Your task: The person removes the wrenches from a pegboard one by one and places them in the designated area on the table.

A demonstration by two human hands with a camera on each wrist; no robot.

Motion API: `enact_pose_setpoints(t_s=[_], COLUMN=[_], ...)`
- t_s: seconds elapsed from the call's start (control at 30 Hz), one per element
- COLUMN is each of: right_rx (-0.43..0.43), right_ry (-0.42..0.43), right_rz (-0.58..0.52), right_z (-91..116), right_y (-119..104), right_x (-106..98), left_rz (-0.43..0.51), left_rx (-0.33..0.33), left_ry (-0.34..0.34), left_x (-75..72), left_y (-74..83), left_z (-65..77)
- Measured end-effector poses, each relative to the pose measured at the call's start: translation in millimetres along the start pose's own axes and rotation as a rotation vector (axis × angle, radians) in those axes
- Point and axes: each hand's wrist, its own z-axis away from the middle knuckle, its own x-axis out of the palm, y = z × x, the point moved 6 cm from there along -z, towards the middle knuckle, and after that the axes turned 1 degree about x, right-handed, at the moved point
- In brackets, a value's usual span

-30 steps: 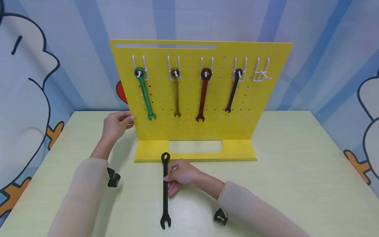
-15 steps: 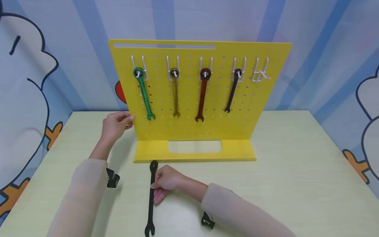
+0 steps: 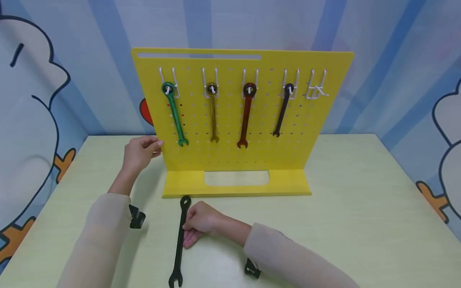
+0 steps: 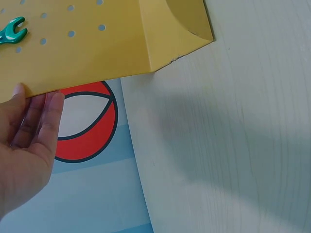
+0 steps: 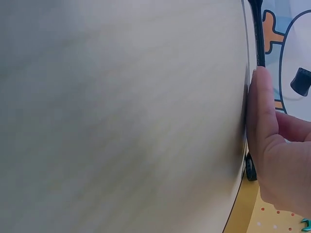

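My right hand [image 3: 201,222] pinches a long black combination wrench [image 3: 179,250] by the shaft, low in front of the pegboard. The wrench's ring end lies near the board's front edge and its open jaw points toward me, leaning a little left. In the right wrist view the fingers lie along the tabletop beside the wrench [image 5: 259,36]. My left hand [image 3: 139,153] grips the left edge of the yellow pegboard [image 3: 288,60]. The left wrist view shows the thumb at the front face of the board [image 4: 121,53] and the fingers behind it.
A green wrench [image 3: 175,116], a yellowish one [image 3: 214,116], a red-brown one [image 3: 246,116] and a small dark one [image 3: 282,112] hang from white hooks. The rightmost hook [image 3: 317,90] carries no wrench. All stand on a pale wooden table [image 3: 360,216] before a cartoon-printed backdrop.
The right hand and black wrench have moved left and toward me, and the wrench's lower end has swung left. The left hand stays at the board's edge.
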Motion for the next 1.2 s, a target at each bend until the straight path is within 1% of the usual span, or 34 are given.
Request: enact_pose_setpoints(t_s=[0.17,0.3,0.47,0.57,0.63,0.67,0.7,0.8,0.87,0.9,1.03,1.2], right_rx=[-0.003,-0.007,-0.016,-0.02,-0.029,-0.034,-0.04,-0.058,-0.072,-0.078,-0.099,-0.126], right_ry=[-0.022,-0.024,-0.031,-0.039,-0.04,-0.038,-0.037,-0.042,-0.054,-0.062,-0.094,-0.084], right_rz=[0.012,0.028,0.028,0.014,0.01,0.005,0.005,0.026,0.048,0.063,0.109,0.138], right_z=[0.6,1.7,4.9,7.1,8.3,8.7,9.0,10.0,10.8,11.4,14.1,16.8], right_y=[-0.4,-1.3,-3.5,-4.8,-5.6,-5.8,-6.1,-8.2,-10.8,-12.4,-20.2,-30.6], right_x=[-1.4,-3.1,-4.2,-4.0,-4.4,-5.0,-5.8,-9.4,-12.6,-14.4,-23.3,-39.1], left_rz=[-0.005,-0.001,0.0,0.002,-0.002,0.031,0.031,0.017,0.023,-0.012,-0.01,-0.025], left_rx=[-0.012,-0.021,0.002,-0.003,0.027,0.034,0.041,0.087,0.074,0.074,0.078,0.071], left_ry=[0.003,-0.001,0.001,-0.006,0.025,0.013,0.028,0.078,0.076,0.103,0.1,0.102], left_x=[0.0,0.0,-0.9,-0.4,5.0,5.5,8.1,16.2,16.9,19.5,20.0,19.7], left_y=[-0.1,-0.2,0.8,-1.1,-34.2,-39.2,-55.7,-104.6,-106.2,-118.4,-118.7,-118.3], left_z=[-0.5,0.0,1.3,-0.6,-25.5,-30.3,-42.9,-79.5,-81.0,-89.0,-89.4,-89.0])
